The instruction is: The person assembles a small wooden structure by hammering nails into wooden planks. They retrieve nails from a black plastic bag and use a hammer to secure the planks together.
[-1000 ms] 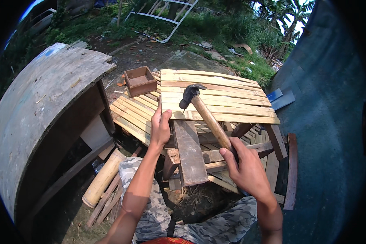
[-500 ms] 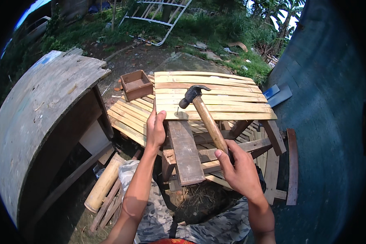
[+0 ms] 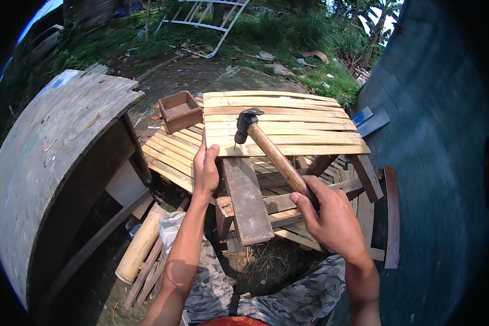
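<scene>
My right hand is wrapped round the wooden handle of a claw hammer. The hammer's dark head is right at an upright nail near the front left corner of a panel of pale bamboo slats; whether the two touch I cannot tell. At that corner my left hand grips the panel's edge, thumb on top, the other fingers mostly hidden at the side. A dark wooden plank juts toward me from beneath the panel's front slat.
A brown wooden box rests on another slatted surface behind my left hand. A weathered wooden table stands on the left, above a bamboo log. A blue-green wall closes off the right, with a narrow board beside it.
The hammer head has come down and slightly left to the nail, its handle following with my right hand. My left hand keeps its hold on the panel's corner.
</scene>
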`<state>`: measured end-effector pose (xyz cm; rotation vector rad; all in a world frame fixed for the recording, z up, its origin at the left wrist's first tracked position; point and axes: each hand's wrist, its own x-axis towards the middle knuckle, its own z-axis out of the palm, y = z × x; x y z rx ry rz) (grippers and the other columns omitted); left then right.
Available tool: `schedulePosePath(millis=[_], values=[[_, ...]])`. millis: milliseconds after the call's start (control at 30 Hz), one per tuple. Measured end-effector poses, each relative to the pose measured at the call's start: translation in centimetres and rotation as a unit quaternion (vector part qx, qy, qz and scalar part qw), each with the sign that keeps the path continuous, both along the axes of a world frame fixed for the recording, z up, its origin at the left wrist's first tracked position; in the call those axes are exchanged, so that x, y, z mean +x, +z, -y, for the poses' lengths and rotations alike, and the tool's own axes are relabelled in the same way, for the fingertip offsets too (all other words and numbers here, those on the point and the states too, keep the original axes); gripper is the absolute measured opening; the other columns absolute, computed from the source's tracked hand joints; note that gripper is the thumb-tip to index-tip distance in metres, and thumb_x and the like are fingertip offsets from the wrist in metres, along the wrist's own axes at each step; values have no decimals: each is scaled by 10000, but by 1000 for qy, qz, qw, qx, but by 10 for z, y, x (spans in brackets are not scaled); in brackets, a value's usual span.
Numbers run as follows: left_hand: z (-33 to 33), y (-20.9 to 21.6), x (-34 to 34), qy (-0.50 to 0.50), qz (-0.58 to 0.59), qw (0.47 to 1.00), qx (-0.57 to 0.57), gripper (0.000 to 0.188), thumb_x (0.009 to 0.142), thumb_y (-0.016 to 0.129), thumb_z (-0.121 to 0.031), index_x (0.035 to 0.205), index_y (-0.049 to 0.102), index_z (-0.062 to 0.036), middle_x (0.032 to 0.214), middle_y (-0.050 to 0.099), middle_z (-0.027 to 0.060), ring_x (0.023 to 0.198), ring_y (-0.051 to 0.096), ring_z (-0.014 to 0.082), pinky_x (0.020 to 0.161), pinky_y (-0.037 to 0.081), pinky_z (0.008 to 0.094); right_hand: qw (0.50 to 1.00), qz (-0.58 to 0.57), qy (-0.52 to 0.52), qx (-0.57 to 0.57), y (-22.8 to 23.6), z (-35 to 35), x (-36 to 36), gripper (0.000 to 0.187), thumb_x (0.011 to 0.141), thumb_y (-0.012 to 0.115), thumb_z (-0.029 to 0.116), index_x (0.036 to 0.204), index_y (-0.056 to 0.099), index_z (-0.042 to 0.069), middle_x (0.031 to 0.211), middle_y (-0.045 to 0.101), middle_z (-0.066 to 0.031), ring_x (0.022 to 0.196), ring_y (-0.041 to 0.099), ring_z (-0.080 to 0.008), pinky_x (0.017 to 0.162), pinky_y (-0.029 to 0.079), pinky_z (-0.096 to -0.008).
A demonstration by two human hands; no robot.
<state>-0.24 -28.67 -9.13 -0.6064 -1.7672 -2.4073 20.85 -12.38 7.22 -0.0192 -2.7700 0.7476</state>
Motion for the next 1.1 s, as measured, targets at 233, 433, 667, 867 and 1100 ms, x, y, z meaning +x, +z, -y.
schedulePosePath(millis=[233,433,667,867,1100], values=[[-2,-1,0,1,2,1000,11,633,1017,433,-265,1539,377,90,1423,566,177,1290,521,210,1120,358,303,965,-186,-68,-170,28,-9,-5,242,1059,594,218,1119,598,-16,638,548,-31,582,485,-76,534,389,-290],[0,-2,-1,1,-1,1000,7,615,1020,442,-262,1530,398,80,1413,578,163,1275,527,202,1115,360,300,997,-46,-17,-54,-5,-2,-16,260,1057,575,224,1076,551,-34,668,606,-222,600,623,-369,558,447,-427],[-1,-1,-1,6,-2,1000,12,590,1025,435,-253,1514,422,77,1401,588,157,1274,530,203,1116,358,298,970,-122,-70,-200,28,-28,-6,276,1064,584,269,1090,597,-5,647,560,-40,583,505,-92,532,382,-306],[-2,-3,-2,1,0,1000,17,592,1024,435,-252,1513,419,81,1426,567,166,1298,515,207,1130,345,299,992,-113,-2,-60,15,-6,-14,214,1054,568,188,1069,559,-25,632,580,-203,553,626,-386,523,429,-443],[1,-3,-1,1,9,1000,9,619,1023,437,-254,1540,384,81,1450,554,177,1314,509,218,1142,338,309,994,-100,-35,-12,38,-19,-8,231,1037,603,207,1103,577,-14,621,587,-200,558,627,-371,532,435,-445]])
